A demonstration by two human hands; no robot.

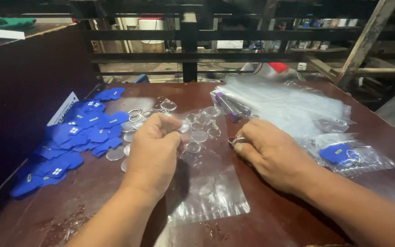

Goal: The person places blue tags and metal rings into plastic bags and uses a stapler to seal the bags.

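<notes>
We see a clear plastic bag [206, 183] lying flat on the dark wooden table [293, 219] between our hands. Our left hand [154, 151] is curled over its upper edge, fingertips pinched together. Our right hand [270, 153] presses a metal ring [237, 141] against the table. About a dozen round clear discs [199, 136] lie scattered just beyond the hands, beside many blue felt shapes [76, 135].

Both forearms are bare up to the frame's lower edge, with no sleeves, watch or gloves in sight. The left hand [154, 148] wears nothing. The right hand [275, 155] shows a silvery ring-like glint at one finger; whether it is worn cannot be told.
</notes>
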